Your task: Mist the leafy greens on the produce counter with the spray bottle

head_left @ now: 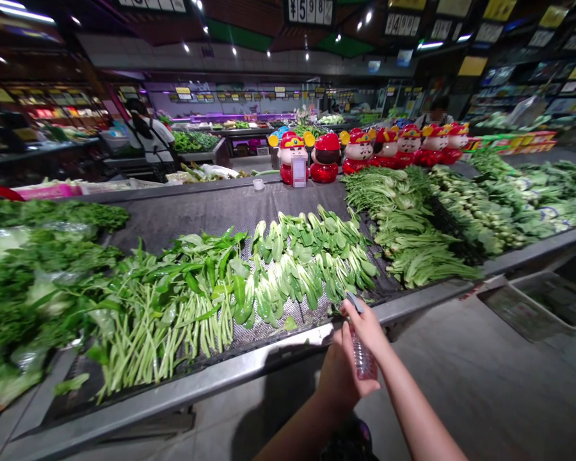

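Over the front edge of the vegetable stand, both hands are on a clear ribbed spray bottle point(363, 360) with a grey spray head. My right hand point(367, 330) is closed around its neck, just under the head. Lower down, my left hand point(338, 371) wraps the bottle's body from the left, its thumb side partly hidden. The spray head points toward bunches of leafy greens with pale stems point(310, 272), which lie in two rows on a dark mesh surface. Left of them is a heap of long-stemmed greens point(173, 307). Neither hand touches the vegetables.
A metal rail point(196, 378) runs along the stand's front. Curly greens point(43, 275) fill the left, more bundled greens point(408, 224) the right. Several red figurines point(324, 160) line the back. A plastic crate point(528, 307) sits on the floor at right. People stand farther back.
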`<state>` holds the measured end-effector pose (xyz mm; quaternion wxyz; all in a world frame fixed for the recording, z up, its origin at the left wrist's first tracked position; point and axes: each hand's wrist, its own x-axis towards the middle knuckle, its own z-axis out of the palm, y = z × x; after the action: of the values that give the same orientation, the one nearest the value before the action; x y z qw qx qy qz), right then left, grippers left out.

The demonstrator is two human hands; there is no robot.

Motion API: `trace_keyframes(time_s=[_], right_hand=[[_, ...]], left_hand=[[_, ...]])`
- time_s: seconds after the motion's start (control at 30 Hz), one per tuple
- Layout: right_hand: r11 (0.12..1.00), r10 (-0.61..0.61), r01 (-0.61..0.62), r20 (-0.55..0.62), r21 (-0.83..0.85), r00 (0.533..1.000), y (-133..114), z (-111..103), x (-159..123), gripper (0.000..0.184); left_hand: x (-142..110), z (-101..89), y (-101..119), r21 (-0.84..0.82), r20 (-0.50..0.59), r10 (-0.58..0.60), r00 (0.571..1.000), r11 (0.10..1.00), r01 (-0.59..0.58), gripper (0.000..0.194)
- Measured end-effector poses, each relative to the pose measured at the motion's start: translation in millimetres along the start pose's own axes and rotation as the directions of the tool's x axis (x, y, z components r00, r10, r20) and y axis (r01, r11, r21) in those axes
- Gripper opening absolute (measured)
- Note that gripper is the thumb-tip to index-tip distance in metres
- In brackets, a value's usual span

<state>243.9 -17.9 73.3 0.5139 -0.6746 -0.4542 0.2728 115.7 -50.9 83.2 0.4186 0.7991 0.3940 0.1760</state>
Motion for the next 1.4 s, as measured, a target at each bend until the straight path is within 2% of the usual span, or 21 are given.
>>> trace_keyframes(time_s=[0.23, 0.43, 0.57, 0.73, 0.9, 1.1, 1.3, 1.4], right_hand=[[0.993, 0.038, -0.043, -0.043, -0.11, 0.998, 1, -24, -3, 0.044], [0.997, 0.009, -0.014, -0.073, -0.069, 0.997, -2, -31, 6, 0.044], [0.999, -0.051, 0.052, -0.084, 0.015, 0.995, -15, -33, 26, 0.053], [0.992, -0.126, 0.126, -0.09, -0.008, 0.988, -42, -38, 54, 0.042], [0.986, -0.167, 0.163, -0.102, -0.046, 0.981, -55, -39, 65, 0.039], [0.981, -0.193, 0.192, -0.081, -0.026, 0.978, -61, -38, 79, 0.038], [0.964, -0.265, 0.266, -0.077, 0.004, 0.961, -79, -42, 105, 0.041], [0.964, -0.263, 0.264, -0.063, 0.015, 0.963, -82, -45, 112, 0.042]], left_hand=[[7, 10.1, 10, -0.068, 0.025, 0.075, 0.997, 0.995, -0.073, 0.116], [18, 6.0, 21, -0.032, 0.018, 0.103, 0.995, 0.994, -0.102, 0.114], [33, -2.9, 27, 0.033, -0.028, 0.129, 0.991, 0.991, -0.128, 0.115], [52, -19.9, 40, 0.128, -0.105, 0.164, 0.981, 0.98, -0.151, 0.115], [61, -31.5, 51, 0.162, -0.096, 0.132, 0.987, 0.98, -0.116, 0.117], [75, -37.3, 53, 0.199, -0.073, 0.05, 0.996, 0.979, -0.035, 0.116], [94, -55.7, 64, 0.189, -0.127, 0.159, 0.979, 0.973, -0.134, 0.115], [98, -61.4, 70, 0.181, -0.13, 0.169, 0.977, 0.973, -0.144, 0.118]])
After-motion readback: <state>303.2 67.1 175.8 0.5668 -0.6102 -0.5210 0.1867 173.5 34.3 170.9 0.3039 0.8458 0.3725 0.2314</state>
